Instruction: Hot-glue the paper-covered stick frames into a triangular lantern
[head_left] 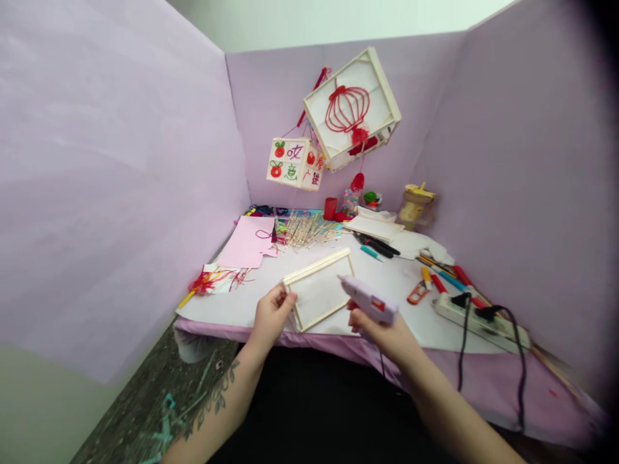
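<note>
My left hand [273,314] grips the left edge of a wooden frame [316,322] with white paper across it, thumb on the near side. The frame is tilted up over the table's front part. In my right hand [372,325] is a pale purple hot glue gun [370,299], my fingers wrapped round its handle. Its nozzle points left and lies close to the frame's right side; whether it touches, I cannot tell.
Two decorated lanterns, a large one [347,109] and a smaller one [290,162], hang ahead. Thin sticks [304,230], pink paper [245,241] and pliers [377,245] lie behind the frame. A power strip [483,319] with black cables sits right, near a box cutter [416,293].
</note>
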Tool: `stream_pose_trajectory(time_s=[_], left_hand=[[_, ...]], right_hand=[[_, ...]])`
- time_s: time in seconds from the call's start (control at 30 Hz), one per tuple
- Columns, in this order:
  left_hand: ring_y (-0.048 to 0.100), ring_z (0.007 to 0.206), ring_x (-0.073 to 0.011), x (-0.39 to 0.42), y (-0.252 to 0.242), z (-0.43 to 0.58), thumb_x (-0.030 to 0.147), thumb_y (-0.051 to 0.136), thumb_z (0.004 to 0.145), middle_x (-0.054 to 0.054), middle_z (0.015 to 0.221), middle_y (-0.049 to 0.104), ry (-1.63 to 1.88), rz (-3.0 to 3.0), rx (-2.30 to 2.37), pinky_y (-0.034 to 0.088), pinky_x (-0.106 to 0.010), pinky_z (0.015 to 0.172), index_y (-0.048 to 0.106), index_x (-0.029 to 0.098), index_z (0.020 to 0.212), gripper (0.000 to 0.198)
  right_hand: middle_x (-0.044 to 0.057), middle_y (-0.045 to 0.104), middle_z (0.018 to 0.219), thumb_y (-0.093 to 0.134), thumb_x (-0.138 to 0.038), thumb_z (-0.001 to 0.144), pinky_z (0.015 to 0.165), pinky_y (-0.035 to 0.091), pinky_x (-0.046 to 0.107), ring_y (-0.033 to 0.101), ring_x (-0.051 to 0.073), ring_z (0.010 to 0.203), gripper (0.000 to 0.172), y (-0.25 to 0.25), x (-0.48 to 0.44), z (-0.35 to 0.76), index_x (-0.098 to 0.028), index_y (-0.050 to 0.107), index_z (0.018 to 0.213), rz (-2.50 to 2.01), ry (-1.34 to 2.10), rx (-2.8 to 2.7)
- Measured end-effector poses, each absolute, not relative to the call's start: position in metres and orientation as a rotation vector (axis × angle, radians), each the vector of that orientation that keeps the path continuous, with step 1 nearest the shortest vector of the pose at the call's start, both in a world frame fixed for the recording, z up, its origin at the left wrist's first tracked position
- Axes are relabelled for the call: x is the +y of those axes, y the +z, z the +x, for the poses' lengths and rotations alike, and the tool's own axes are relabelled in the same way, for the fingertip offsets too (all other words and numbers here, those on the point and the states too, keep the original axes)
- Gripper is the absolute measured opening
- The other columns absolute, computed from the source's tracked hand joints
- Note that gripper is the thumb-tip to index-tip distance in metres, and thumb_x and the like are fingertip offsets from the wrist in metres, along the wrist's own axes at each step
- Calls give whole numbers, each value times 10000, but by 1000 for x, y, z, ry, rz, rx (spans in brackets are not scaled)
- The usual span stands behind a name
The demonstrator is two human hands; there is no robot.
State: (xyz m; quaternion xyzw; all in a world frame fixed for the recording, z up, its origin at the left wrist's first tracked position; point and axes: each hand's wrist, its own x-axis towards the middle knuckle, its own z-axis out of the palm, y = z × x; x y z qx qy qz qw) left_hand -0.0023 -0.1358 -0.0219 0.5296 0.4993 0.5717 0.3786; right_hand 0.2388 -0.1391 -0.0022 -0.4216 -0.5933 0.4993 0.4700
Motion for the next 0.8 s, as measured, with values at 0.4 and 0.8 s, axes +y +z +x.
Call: stream_pose_trajectory(time_s=[0.4, 0.8], left_hand=[[594, 677, -159, -140, -24, 4, 422, 655, 781, -25, 740, 667, 1464, 1345, 1298, 454, -248, 639, 673, 147, 850, 284], [587, 658, -164, -142, -24, 4, 413, 647, 783, -27, 703, 660, 1450, 1359, 1334, 445, -250, 620, 684, 138, 823, 280]], right_hand=[[67, 744, 925, 759, -472, 681, 797, 507, 387, 658, 251, 850, 388, 8, -115, 175, -177, 735, 933, -985, 1394, -1544], [76, 749, 955, 785, -466, 664, 876, 497, 415, 674, 253, 890, 440, 11, -110, 169, -170, 739, 986, -936, 1529, -1518]])
